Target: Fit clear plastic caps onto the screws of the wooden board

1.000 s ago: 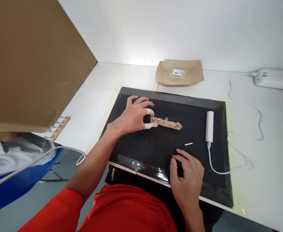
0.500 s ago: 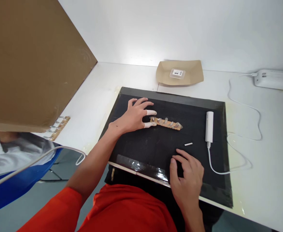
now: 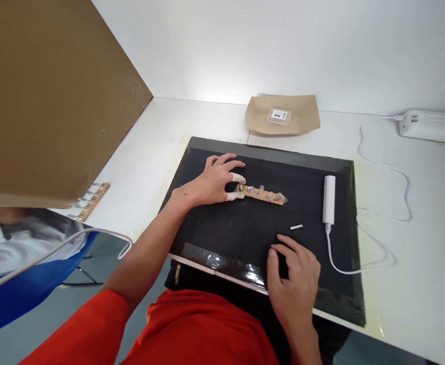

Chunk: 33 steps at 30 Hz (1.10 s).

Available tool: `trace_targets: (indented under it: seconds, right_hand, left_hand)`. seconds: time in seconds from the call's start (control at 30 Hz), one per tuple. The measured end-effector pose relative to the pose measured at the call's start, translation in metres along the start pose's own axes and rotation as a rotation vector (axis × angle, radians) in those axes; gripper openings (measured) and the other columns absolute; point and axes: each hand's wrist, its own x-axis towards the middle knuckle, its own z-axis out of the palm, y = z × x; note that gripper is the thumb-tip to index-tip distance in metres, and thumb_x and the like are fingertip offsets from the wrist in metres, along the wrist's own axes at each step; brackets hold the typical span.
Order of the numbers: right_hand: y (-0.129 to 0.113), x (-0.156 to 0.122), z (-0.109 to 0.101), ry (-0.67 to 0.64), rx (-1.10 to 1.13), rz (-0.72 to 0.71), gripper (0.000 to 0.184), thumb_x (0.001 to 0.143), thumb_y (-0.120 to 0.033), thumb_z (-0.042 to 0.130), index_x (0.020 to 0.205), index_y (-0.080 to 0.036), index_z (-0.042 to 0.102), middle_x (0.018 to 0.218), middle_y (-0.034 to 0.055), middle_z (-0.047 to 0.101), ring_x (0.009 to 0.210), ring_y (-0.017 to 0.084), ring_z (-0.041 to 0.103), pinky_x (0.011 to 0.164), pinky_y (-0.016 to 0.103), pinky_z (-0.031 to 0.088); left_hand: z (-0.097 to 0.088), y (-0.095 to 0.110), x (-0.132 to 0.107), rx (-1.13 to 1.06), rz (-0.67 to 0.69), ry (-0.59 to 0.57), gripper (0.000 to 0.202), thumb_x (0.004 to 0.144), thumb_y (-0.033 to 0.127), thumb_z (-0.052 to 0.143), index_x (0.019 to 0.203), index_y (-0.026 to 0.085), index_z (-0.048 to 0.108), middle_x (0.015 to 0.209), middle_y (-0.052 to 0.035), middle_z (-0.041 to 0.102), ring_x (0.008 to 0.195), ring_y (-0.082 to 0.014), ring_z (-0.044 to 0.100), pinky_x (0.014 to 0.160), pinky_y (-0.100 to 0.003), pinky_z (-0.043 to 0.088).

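A short wooden strip lies on the black mat, carrying several small clear pieces with metallic bits along its top. My left hand is at the strip's left end, thumb and index finger in white finger covers, closing around that end from both sides; its other fingers stretch out over the mat. Exactly what the fingertips press on is too small to make out. My right hand rests at the mat's front edge, fingers apart and loosely curved, holding nothing. Just beyond it lies a small white stick.
A white cylindrical device with a cable lies on the mat's right side. Behind stands a cardboard tray holding a clear labelled box. A power strip is far right. Left, a similar strip sits beside a brown panel; a person's sleeve shows below.
My left index finger and thumb have drawn slightly back and curled in at the strip's left end. The right hand and the strip stay where they were.
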Motion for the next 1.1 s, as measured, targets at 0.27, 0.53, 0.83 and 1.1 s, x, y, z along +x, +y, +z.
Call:
trace_targets:
  seconds: [0.27,0.53,0.83,1.1]
  right_hand:
    - [0.001,-0.001,-0.002,-0.002,-0.006,0.002,0.007,0.099,-0.023,0.06,0.101,-0.018,0.066,0.113,0.0103,0.074,0.105,0.025,0.064,0.094,0.04,0.045]
    - [0.0,0.0,-0.001,-0.014,-0.004,0.008,0.008,0.1,-0.023,0.06,0.1,-0.018,0.067,0.113,0.0103,0.074,0.105,0.025,0.063,0.095,0.04,0.045]
    - [0.001,0.0,-0.001,0.002,0.0,-0.01,0.006,0.099,-0.022,0.061,0.1,-0.018,0.066,0.113,0.0105,0.074,0.105,0.025,0.064,0.094,0.041,0.045]
    - [0.001,0.0,-0.001,-0.004,-0.015,-0.01,0.008,0.099,-0.024,0.06,0.099,-0.019,0.066,0.112,0.0097,0.074,0.104,0.024,0.064,0.093,0.04,0.045]
  left_hand:
    - [0.0,-0.007,-0.014,-0.071,-0.006,0.114,0.023,0.086,0.04,0.083,0.098,0.021,0.077,0.143,-0.0096,0.066,0.147,-0.0346,0.047,0.116,-0.053,0.028]
    - [0.012,-0.003,-0.044,-0.029,0.026,0.27,0.032,0.087,0.046,0.08,0.103,0.019,0.074,0.13,-0.0095,0.074,0.132,-0.0289,0.062,0.109,-0.045,0.037]
    - [0.011,0.009,-0.082,-0.053,-0.022,0.252,0.023,0.096,0.041,0.07,0.107,0.022,0.075,0.138,-0.0095,0.07,0.14,-0.0292,0.056,0.114,-0.049,0.038]
    - [-0.008,0.002,-0.082,-0.027,-0.039,0.026,0.024,0.097,0.039,0.07,0.115,0.025,0.075,0.155,-0.011,0.056,0.153,-0.0348,0.039,0.118,-0.057,0.034]
